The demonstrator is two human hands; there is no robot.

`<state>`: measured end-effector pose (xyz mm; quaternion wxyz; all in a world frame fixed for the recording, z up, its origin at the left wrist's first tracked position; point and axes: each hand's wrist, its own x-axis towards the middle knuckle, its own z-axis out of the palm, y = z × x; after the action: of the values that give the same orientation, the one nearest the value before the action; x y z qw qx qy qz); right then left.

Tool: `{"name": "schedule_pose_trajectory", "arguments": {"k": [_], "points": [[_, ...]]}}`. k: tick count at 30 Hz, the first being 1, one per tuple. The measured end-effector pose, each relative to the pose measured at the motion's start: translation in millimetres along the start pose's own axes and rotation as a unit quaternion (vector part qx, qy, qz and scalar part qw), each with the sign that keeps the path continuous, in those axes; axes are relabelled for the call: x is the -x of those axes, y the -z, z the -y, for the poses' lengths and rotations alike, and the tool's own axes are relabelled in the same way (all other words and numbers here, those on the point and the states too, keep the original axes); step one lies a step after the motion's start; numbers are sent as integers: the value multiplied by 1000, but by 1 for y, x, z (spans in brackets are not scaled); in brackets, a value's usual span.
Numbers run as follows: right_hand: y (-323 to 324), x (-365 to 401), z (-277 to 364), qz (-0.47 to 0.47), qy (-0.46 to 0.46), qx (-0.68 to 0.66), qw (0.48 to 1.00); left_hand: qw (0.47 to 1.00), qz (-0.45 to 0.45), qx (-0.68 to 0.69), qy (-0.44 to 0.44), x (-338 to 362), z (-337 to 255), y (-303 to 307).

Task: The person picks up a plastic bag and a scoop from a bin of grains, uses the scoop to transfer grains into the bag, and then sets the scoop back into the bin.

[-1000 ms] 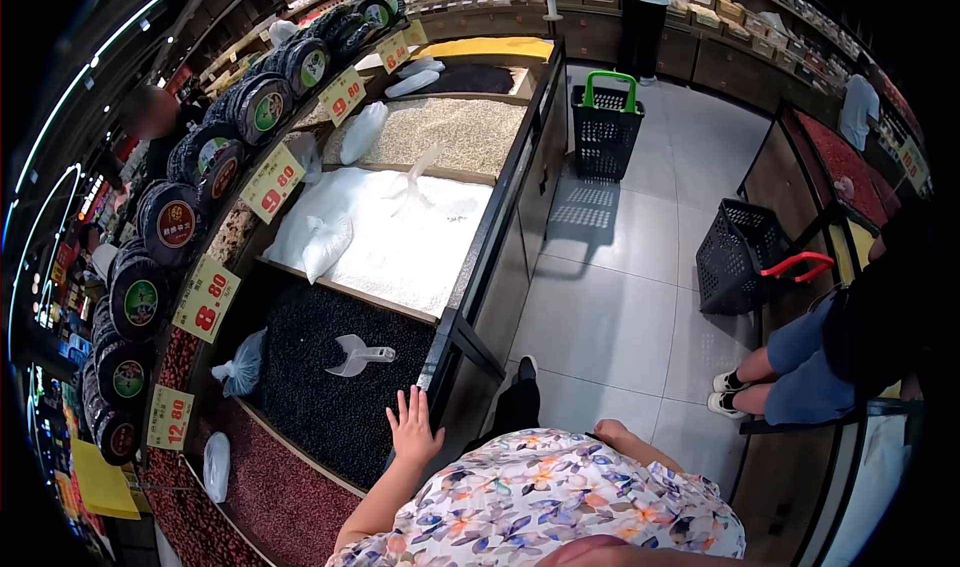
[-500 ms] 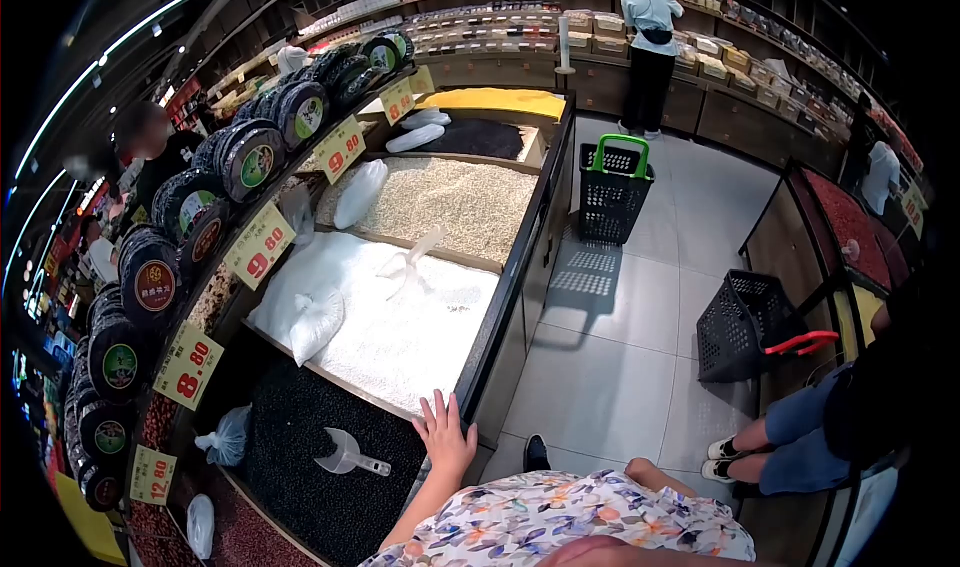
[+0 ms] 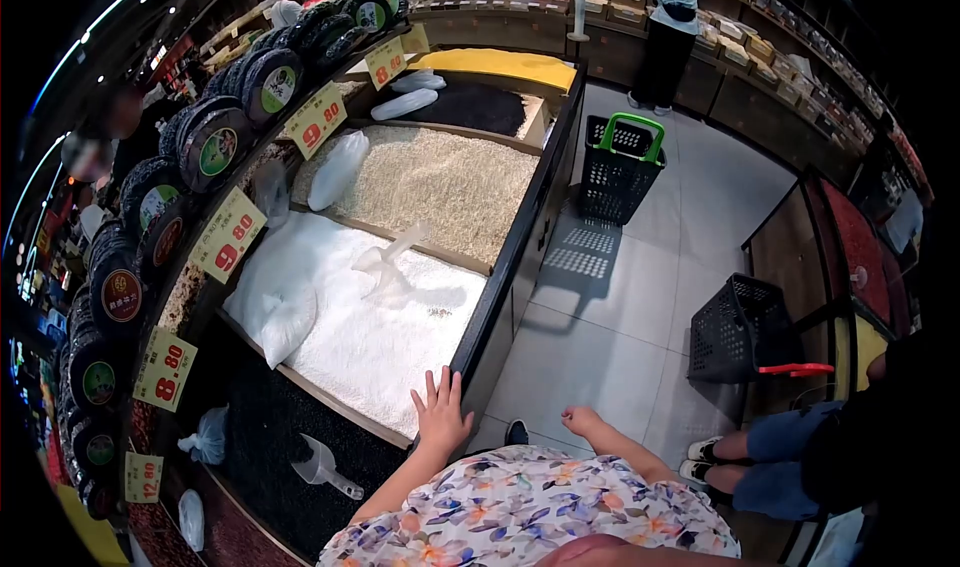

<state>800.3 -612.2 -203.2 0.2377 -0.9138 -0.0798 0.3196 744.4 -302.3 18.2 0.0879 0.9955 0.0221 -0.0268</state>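
My left hand (image 3: 442, 417) is spread flat, fingers apart, at the dark rim of the bulk display, by the near corner of the white grain bin (image 3: 400, 367). Nothing is in it. Over the floor to the right, my right hand (image 3: 578, 421) hangs with its fingers curled in, and no object shows in it. A clear scoop (image 3: 380, 267) stands tilted in the white grain. Another scoop (image 3: 322, 467) lies on the black beans (image 3: 270, 427) left of my left arm. A tied plastic bag (image 3: 290, 322) rests on the white grain's left side.
A black basket with a green handle (image 3: 620, 172) stands in the aisle. Another basket with a red handle (image 3: 735, 337) is at the right, beside a person's legs (image 3: 785, 447). Another person (image 3: 670, 27) stands at the back shelves. Price signs (image 3: 228, 235) and round packages line the left.
My right hand has come forward into fuller view over the floor. My left hand stays at the bin's rim, fingers still spread. The view has shifted slightly downward.
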Motion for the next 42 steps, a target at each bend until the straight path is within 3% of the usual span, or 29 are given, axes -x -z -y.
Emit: {"name": "schedule_pose_trajectory", "arguments": {"k": [3,7,11,15,18,20,24,26,32,36,42], "points": [[-4,13,-23,22,-5,24,999,1000,14,-7,-8,-2,2,-3],[-3,39,-80,58,-92,43,993,1000,15,-1,-16,-2,5,-6],[-1,70,-125,-44,-228,-23,972,999,26,13,-18,-3,5,1],[2,100,-124,-37,-281,-74,956,999,41,21,-8,-4,9,-5],[-12,94,-133,-3,-249,-19,968,999,37,30,3,-4,10,-5],[-3,86,-110,44,-173,65,982,999,23,47,-2,-2,13,-8],[16,39,-101,45,-60,39,996,999,14,50,5,-2,15,-7],[21,2,-107,39,-68,109,991,998,9,56,1,-2,19,-13],[78,-53,-51,13,-58,137,989,993,-42,100,41,-3,27,-23],[92,-86,-15,14,0,121,993,983,-46,141,107,-6,26,-24],[114,-138,19,145,66,160,974,982,-12,106,158,-12,20,-20]]}}
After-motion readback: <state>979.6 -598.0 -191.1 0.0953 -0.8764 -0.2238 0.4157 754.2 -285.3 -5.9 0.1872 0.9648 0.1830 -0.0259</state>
